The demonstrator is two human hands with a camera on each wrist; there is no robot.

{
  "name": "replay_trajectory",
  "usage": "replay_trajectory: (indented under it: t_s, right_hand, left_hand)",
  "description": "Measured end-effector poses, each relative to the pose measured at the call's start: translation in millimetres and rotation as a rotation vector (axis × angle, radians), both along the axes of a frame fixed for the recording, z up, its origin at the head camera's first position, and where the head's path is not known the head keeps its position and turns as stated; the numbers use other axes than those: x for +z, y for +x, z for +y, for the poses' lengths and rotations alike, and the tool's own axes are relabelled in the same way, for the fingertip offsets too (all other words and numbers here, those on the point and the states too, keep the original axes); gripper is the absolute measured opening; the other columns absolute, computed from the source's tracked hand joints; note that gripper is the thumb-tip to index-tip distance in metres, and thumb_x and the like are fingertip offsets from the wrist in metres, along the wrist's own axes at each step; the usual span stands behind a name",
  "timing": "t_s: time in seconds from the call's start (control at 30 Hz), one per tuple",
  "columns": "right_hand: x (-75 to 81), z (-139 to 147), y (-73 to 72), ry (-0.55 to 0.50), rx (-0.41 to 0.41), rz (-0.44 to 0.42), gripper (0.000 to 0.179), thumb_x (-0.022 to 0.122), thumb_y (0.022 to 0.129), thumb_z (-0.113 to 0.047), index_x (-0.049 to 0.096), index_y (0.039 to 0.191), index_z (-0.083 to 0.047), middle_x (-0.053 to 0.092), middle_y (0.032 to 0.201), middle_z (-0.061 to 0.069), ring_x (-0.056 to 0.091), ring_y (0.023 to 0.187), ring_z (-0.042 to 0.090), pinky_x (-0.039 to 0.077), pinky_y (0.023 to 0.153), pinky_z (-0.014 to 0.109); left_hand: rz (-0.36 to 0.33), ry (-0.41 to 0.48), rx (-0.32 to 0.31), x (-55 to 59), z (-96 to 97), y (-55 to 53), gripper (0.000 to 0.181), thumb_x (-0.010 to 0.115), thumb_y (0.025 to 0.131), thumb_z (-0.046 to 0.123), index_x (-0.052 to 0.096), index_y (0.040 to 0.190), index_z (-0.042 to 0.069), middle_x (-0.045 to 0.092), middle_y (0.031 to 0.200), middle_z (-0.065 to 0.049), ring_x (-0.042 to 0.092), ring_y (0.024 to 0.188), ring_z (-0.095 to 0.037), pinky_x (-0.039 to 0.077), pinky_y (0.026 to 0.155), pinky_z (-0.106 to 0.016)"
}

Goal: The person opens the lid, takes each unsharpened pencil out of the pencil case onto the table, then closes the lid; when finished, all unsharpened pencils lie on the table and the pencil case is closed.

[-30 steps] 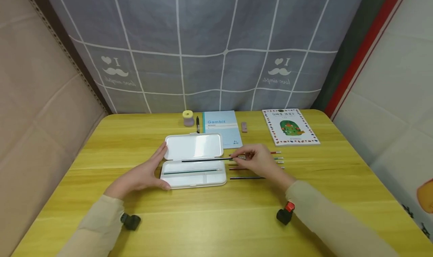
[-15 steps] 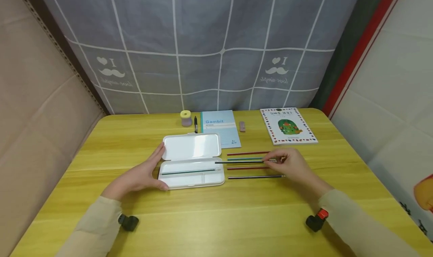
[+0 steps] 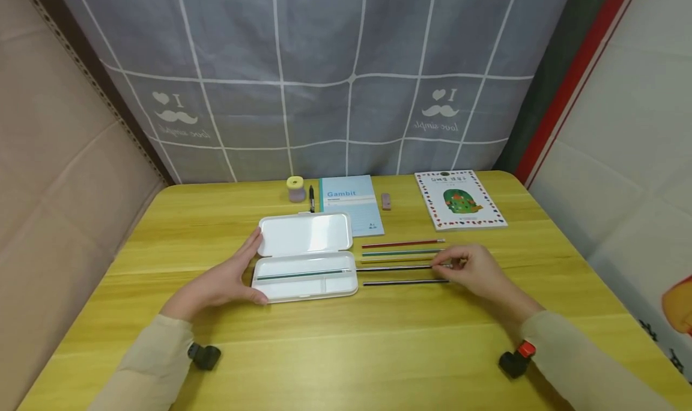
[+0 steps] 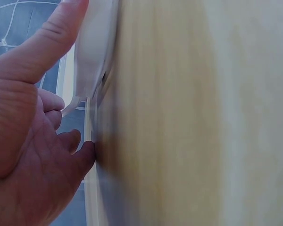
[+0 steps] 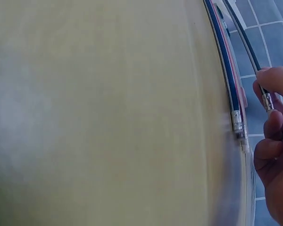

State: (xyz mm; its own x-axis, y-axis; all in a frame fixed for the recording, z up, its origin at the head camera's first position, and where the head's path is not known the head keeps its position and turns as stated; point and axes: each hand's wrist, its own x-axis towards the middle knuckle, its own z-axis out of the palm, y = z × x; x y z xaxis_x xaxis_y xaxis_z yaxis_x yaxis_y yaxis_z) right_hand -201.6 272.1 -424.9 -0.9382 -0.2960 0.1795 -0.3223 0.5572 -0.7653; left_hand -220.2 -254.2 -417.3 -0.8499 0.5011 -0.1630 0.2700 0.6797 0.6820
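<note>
- I judge this barely begun: one green pencil (image 3: 303,275) lies inside the open white case (image 3: 297,289).
- My right hand (image 3: 473,271) pinches a dark pencil (image 3: 394,268) right of the case, so that one isn't in.
- A red pencil (image 3: 402,243), a nearer blue-black pencil (image 3: 405,283) and others lie on the table (image 3: 324,351) to the right; overlap blurs my count.
- My left hand (image 3: 229,282), fingers and thumb apart, rests against the case's left end.
- The right wrist view shows what the head view hides: my thumb clamped beside the metal ferrule (image 5: 267,101).
</note>
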Motion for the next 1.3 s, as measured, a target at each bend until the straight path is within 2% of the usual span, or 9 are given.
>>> replay_trajectory:
  t_s: [0.33,0.67,1.0,1.3]
  right_hand:
    - [-8.0,6.2,2.5,-0.003,-0.001,0.008,0.008,0.084,0.088,-0.008,0.085,0.094,-0.013,0.076,0.091,0.002,0.053,0.062,0.009,0.044,0.053,0.023]
    - [-10.3,8.5,1.9,0.028,-0.013,0.024,0.009,0.084,0.088,-0.007,0.085,0.094,-0.013,0.076,0.090,0.001,0.048,0.057,0.006,0.041,0.049,0.024]
    - [-8.6,8.8,4.1,0.042,-0.020,0.000,0.009,0.084,0.088,-0.009,0.085,0.095,-0.014,0.075,0.089,0.000,0.046,0.056,0.007,0.039,0.048,0.024]
    - [-7.8,8.1,5.2,0.041,-0.036,-0.033,0.011,0.083,0.089,-0.008,0.084,0.098,-0.013,0.077,0.095,0.003,0.044,0.057,0.007,0.038,0.049,0.024]
  left_hand:
    - [-0.005,0.001,0.003,-3.0,-1.1,-0.7,0.143,0.093,0.074,0.043,-0.009,0.167,0.007,-0.021,0.173,-0.007,-0.008,0.158,-0.043,0.009,0.124,-0.066]
    - [-0.006,-0.001,0.004,-0.9,-0.3,-0.2,0.143,0.093,0.074,0.043,-0.009,0.166,0.006,-0.020,0.173,-0.010,-0.008,0.158,-0.044,0.009,0.123,-0.066]
    - [-0.013,0.002,0.003,0.4,-0.7,-0.8,0.142,0.093,0.075,0.042,-0.009,0.166,0.005,-0.021,0.173,-0.010,-0.008,0.158,-0.044,0.009,0.123,-0.066]
    - [-0.007,0.006,-0.002,0.7,-1.4,-2.3,0.142,0.093,0.075,0.042,-0.009,0.166,0.005,-0.020,0.173,-0.012,-0.008,0.158,-0.044,0.009,0.123,-0.066]
